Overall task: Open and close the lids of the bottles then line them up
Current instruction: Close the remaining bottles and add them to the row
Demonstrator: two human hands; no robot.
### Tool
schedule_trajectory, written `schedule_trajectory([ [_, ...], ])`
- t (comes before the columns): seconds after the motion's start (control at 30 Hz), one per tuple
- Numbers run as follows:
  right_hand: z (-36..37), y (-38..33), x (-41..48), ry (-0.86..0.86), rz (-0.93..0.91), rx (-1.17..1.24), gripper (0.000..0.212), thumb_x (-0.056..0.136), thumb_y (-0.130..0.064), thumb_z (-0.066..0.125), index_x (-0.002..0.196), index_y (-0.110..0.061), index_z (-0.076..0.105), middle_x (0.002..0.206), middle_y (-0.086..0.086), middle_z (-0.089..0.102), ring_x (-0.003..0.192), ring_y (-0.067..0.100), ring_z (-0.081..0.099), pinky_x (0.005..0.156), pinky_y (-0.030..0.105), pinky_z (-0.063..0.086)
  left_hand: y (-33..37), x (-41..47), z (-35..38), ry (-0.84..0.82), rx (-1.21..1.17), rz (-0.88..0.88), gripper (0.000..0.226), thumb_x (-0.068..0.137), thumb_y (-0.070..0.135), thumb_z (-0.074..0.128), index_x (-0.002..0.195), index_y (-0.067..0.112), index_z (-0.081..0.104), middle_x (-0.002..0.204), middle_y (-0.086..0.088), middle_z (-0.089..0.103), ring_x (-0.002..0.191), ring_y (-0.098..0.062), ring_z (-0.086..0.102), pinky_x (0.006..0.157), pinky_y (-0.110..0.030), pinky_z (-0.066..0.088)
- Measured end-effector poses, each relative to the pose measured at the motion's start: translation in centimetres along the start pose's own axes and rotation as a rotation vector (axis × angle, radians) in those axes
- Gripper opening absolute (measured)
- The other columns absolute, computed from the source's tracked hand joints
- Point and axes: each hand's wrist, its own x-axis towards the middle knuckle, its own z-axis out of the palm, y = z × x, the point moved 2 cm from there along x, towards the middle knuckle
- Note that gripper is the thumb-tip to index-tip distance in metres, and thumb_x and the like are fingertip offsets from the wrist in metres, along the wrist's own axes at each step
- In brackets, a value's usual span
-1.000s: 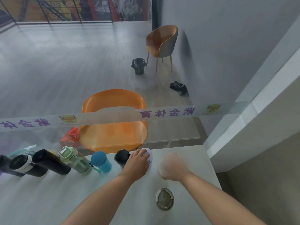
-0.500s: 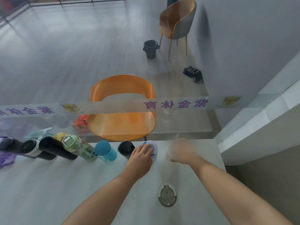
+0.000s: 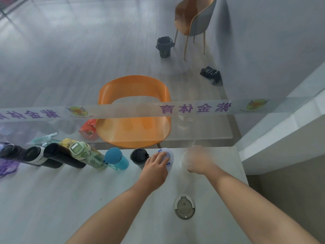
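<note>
Tabletop [image 3: 52, 199]: white lid [image 3: 169, 155] under left grip [image 3: 154, 166]

Bottles stand in a row along the far edge of the desk [image 3: 70, 199]. The left grip [image 3: 155, 167] curls over the white-lidded bottle [image 3: 168, 155], just right of the black-capped bottle [image 3: 139, 155] and the blue bottle [image 3: 115, 158]. The right grip [image 3: 197, 161], blurred, clasps the top of the frosted bottle [image 3: 184, 158]. A round grey lid [image 3: 184, 206] lies flat on the near side.
</note>
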Motion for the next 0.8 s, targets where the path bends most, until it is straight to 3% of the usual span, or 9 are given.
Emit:
schedule_trajectory([
  [0.07,0.2,0.2,-0.1,0.006,0.011,0.018,0.082,0.075,-0.036,0.074,0.146,-0.032,0.034,0.144,0.013,0.024,0.122,0.038,0.042,0.105,0.042,0.042,0.1,0.0,0.1,0.004,-0.008,-0.008,0.051,0.094,0.025,0.054,0.142,0.025,0.036,0.155,0.002,0.029,0.141,-0.027,0.025,0.116,-0.045,0.026],
  [0.17,0.7,0.9,-0.8,0.001,0.026,0.102,0.109,0.075,-0.04,0.079,0.158,-0.042,0.007,0.155,0.013,0.012,0.132,0.038,0.037,0.112,0.043,0.037,0.1,-0.1,0.3,0.004,-0.024,-0.009,0.052,0.095,0.025,0.051,0.143,0.025,0.033,0.156,0.002,0.027,0.142,-0.027,0.022,0.117,-0.046,0.023],
  [0.27,1.3,1.4,-2.4,0.026,0.057,0.211,0.117,0.078,-0.043,0.08,0.157,-0.044,-0.007,0.162,0.013,0.0,0.138,0.04,0.036,0.114,0.045,0.034,0.1,-0.3,0.1,0.015,-0.025,0.008,0.049,0.094,0.024,0.047,0.142,0.023,0.035,0.156,0.001,0.026,0.142,-0.027,0.021,0.116,-0.044,0.022],
  [0.33,1.6,1.4,-3.8,0.089,0.098,0.276,0.109,0.083,-0.045,0.074,0.157,-0.04,-0.005,0.161,0.014,0.008,0.138,0.041,0.038,0.113,0.046,0.036,0.2,-0.5,-0.2,0.027,-0.021,0.037,0.046,0.093,0.022,0.046,0.138,0.021,0.041,0.154,0.0,0.03,0.141,-0.027,0.023,0.115,-0.043,0.023],
  [0.43,2.4,1.2,-6.5,0.157,0.129,0.387,0.083,0.089,-0.048,0.066,0.155,-0.033,0.018,0.145,0.013,0.035,0.132,0.04,0.045,0.11,0.046,0.039,0.5,-1.0,-0.4,0.052,-0.021,0.091,0.041,0.092,0.02,0.046,0.133,0.02,0.048,0.147,-0.001,0.04,0.137,-0.027,0.031,0.112,-0.041,0.027],
  [0.5,3.2,0.8,-8.4,0.139,0.091,0.389,0.075,0.091,-0.049,0.064,0.154,-0.03,0.028,0.142,0.012,0.042,0.134,0.035,0.045,0.112,0.044,0.038,0.8,-1.4,-0.5,0.056,-0.035,0.114,0.039,0.093,0.021,0.046,0.131,0.02,0.05,0.142,0.0,0.045,0.132,-0.027,0.037,0.11,-0.04,0.03],
  [0.67,5.4,-1.6,-12.8,-0.001,-0.027,0.363,0.092,0.079,-0.06,0.073,0.155,-0.029,0.031,0.154,0.004,0.036,0.143,0.022,0.038,0.116,0.037,0.035,1.5,-2.8,-0.2,0.074,-0.036,0.215,0.036,0.092,0.022,0.045,0.127,0.02,0.054,0.135,0.002,0.049,0.126,-0.024,0.043,0.109,-0.036,0.032],
  [0.8,8.3,-3.1,-14.8,-0.133,-0.055,0.198,0.101,0.069,-0.062,0.077,0.153,-0.044,0.022,0.154,0.004,0.03,0.143,0.03,0.034,0.112,0.045,0.041,1.5,-3.3,-0.2,0.096,-0.049,0.27,0.033,0.092,0.021,0.045,0.124,0.019,0.056,0.131,0.001,0.051,0.122,-0.025,0.045,0.107,-0.036,0.034],
])
